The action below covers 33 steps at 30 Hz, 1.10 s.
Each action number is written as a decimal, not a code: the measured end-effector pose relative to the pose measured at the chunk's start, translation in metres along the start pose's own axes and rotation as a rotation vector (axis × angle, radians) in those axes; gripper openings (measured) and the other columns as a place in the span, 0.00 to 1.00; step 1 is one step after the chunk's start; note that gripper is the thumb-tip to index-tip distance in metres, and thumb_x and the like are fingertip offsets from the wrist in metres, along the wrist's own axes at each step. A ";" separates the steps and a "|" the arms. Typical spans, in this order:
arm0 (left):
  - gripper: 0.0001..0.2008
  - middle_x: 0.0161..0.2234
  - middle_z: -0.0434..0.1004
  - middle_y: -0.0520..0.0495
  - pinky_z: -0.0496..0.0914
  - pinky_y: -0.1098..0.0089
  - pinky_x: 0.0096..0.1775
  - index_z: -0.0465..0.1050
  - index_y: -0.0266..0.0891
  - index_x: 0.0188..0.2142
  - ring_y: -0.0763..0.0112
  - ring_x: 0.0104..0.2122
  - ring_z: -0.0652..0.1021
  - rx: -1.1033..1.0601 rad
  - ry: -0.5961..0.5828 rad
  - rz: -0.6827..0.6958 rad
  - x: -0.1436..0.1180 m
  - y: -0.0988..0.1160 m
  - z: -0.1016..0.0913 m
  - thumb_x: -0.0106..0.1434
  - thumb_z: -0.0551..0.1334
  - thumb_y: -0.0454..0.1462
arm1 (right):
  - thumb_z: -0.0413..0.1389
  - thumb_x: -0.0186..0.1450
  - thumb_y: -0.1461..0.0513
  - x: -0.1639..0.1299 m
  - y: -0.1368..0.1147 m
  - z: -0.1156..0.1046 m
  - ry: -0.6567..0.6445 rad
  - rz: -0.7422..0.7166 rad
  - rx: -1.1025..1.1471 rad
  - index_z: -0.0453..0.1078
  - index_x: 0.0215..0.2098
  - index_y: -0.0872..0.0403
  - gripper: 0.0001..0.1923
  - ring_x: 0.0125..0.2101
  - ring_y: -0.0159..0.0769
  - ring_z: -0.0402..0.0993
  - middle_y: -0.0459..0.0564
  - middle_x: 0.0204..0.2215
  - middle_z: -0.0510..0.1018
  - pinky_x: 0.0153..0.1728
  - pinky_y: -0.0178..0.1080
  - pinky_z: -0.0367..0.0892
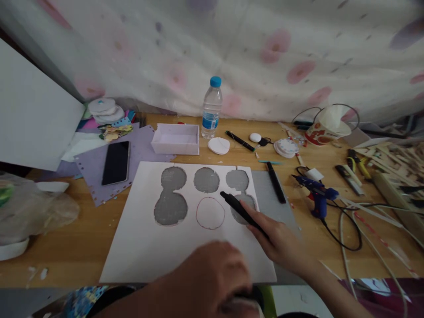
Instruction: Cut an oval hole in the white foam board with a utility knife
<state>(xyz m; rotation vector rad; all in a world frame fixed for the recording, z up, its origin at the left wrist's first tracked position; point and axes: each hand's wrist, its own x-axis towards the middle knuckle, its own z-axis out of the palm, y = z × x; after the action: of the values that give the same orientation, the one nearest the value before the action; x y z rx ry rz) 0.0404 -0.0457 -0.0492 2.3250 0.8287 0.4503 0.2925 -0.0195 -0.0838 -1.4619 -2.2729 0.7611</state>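
Left hand (208, 278) blurred, grasp unclear; right hand (281, 240) grips black cutter (240, 208) over white foam sheet (145, 247).

Around one white foam sheet (145, 247) on the desk: five round holes cut through it and one circle (210, 213) drawn but uncut. Behind the sheet stand one water bottle (211, 108) and one white box (176, 139); left of it lies one phone (115, 162); right of it, one blue glue gun (317, 194). Two hands work over it.
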 end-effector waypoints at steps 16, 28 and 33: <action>0.41 0.70 0.37 0.30 0.38 0.41 0.64 0.50 0.34 0.68 0.40 0.69 0.41 0.442 0.039 -0.182 0.005 -0.055 0.064 0.63 0.57 0.53 | 0.48 0.72 0.60 0.025 -0.006 -0.018 -0.130 -0.040 -0.470 0.59 0.66 0.45 0.25 0.26 0.37 0.80 0.48 0.32 0.83 0.23 0.33 0.66; 0.42 0.70 0.38 0.29 0.37 0.39 0.63 0.50 0.33 0.68 0.39 0.68 0.41 0.440 0.045 -0.186 0.006 -0.055 0.066 0.63 0.58 0.53 | 0.50 0.71 0.61 0.026 -0.021 -0.025 -0.179 -0.042 -0.544 0.62 0.64 0.46 0.23 0.22 0.35 0.79 0.45 0.29 0.82 0.19 0.34 0.58; 0.42 0.70 0.37 0.30 0.37 0.40 0.64 0.50 0.33 0.68 0.39 0.69 0.41 0.439 0.045 -0.192 0.006 -0.055 0.066 0.62 0.59 0.53 | 0.50 0.71 0.61 0.022 -0.021 -0.021 -0.153 -0.013 -0.574 0.60 0.65 0.46 0.25 0.21 0.35 0.78 0.44 0.28 0.81 0.17 0.35 0.56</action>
<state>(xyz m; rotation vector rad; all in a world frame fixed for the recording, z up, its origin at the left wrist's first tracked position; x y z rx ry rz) 0.0526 -0.0372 -0.1340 2.5992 1.2641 0.2562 0.2792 -0.0013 -0.0543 -1.6584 -2.7646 0.2187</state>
